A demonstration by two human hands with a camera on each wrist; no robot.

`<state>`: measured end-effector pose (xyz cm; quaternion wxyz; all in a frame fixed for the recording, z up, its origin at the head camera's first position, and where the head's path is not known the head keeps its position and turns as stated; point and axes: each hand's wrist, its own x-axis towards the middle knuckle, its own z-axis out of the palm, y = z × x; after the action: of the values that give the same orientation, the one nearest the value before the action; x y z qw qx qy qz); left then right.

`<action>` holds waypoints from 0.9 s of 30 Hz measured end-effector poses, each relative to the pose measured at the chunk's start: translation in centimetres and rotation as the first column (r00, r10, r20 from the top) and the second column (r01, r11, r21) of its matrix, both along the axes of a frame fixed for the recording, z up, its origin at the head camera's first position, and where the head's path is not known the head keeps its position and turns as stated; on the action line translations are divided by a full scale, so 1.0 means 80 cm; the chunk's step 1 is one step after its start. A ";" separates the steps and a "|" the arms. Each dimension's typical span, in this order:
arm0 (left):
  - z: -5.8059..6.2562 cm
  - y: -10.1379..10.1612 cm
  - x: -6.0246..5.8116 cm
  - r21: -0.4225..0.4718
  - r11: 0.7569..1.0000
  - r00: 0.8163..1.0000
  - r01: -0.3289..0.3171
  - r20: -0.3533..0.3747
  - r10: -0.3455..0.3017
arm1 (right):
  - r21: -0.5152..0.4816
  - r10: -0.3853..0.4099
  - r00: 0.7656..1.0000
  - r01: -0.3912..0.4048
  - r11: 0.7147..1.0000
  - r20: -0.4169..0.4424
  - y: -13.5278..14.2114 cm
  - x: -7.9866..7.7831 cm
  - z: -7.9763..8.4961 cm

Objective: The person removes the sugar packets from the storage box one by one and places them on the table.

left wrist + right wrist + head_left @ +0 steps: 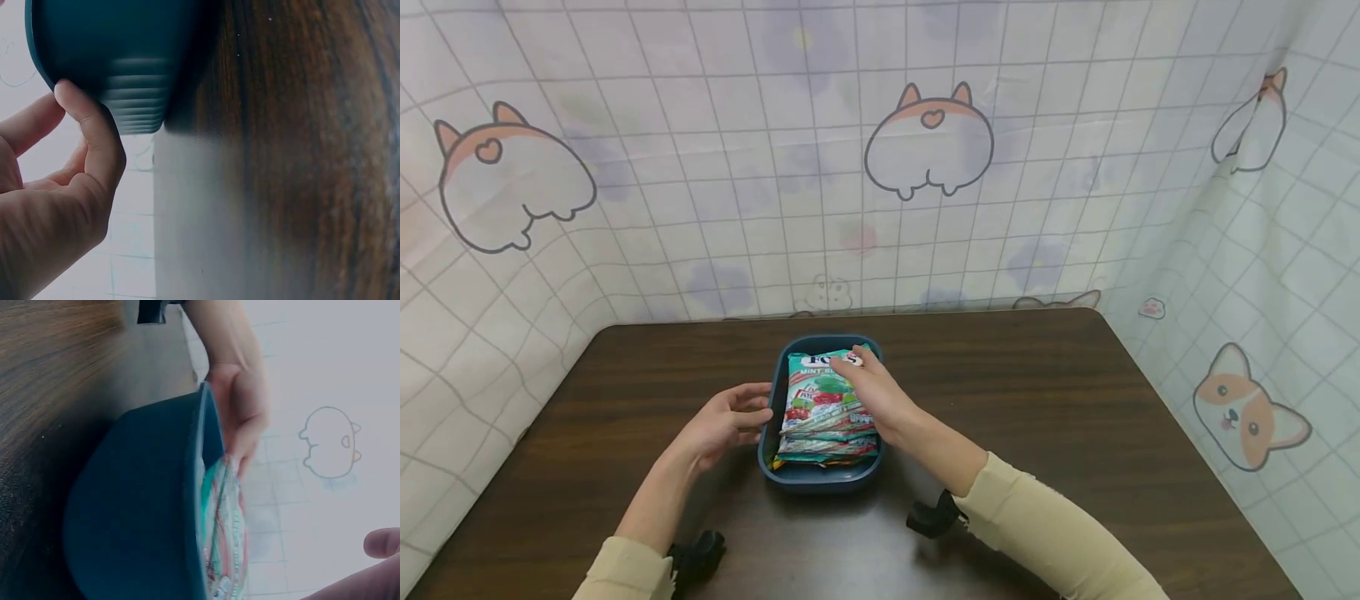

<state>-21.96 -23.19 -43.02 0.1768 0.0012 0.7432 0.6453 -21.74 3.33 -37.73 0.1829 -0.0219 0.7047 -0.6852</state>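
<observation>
A dark blue plastic bin (820, 482) stands on the table with several green candy packets (829, 404) stacked inside; the top one shows mint-berry lettering. At the bin's left side, my left hand (730, 423) has bent fingers and holds the rim; the left wrist view shows its fingertips (65, 94) meeting that edge. My right hand (883, 398) reaches over the right rim, its fingers extended above the top packet. In the right wrist view a fingertip (378, 542) shows apart from the packets. Whether other right fingers touch them is hidden.
The dark wooden table (1037, 400) extends around the bin. A white gridded curtain with corgi drawings (928, 150) hangs behind and at both sides. Black wrist mounts (934, 515) sit under the sleeves, just above the tabletop.
</observation>
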 end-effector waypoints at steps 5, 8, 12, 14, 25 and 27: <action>-0.001 -0.001 -0.003 -0.006 1.000 1.000 0.006 0.002 -0.006 | 0.031 -0.001 1.000 0.001 1.000 0.001 -0.007 0.001 -0.006; -0.003 -0.003 -0.003 -0.023 1.000 1.000 0.010 -0.001 -0.010 | 0.030 -0.012 1.000 0.012 0.999 0.006 -0.011 0.002 -0.007; -0.006 -0.002 -0.003 -0.029 0.999 1.000 0.021 -0.015 -0.022 | 0.009 -0.041 0.999 0.041 0.999 0.003 -0.010 0.002 -0.007; -0.007 -0.001 -0.003 -0.024 0.999 0.999 0.033 -0.016 -0.034 | -0.001 -0.052 0.999 0.052 0.999 0.015 -0.008 0.002 -0.007; -0.006 -0.002 -0.001 -0.019 0.999 0.999 0.031 -0.032 -0.032 | -0.108 -0.044 0.993 0.055 0.993 0.107 0.000 -0.003 -0.001; -0.006 -0.002 -0.001 -0.017 0.999 0.999 0.030 -0.030 -0.030 | -0.123 -0.052 0.993 0.065 0.990 0.103 0.001 -0.004 -0.002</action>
<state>-22.05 -23.35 -43.52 0.1752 0.0206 0.7509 0.6364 -22.02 3.43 -37.89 0.1957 0.0215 0.6504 -0.7336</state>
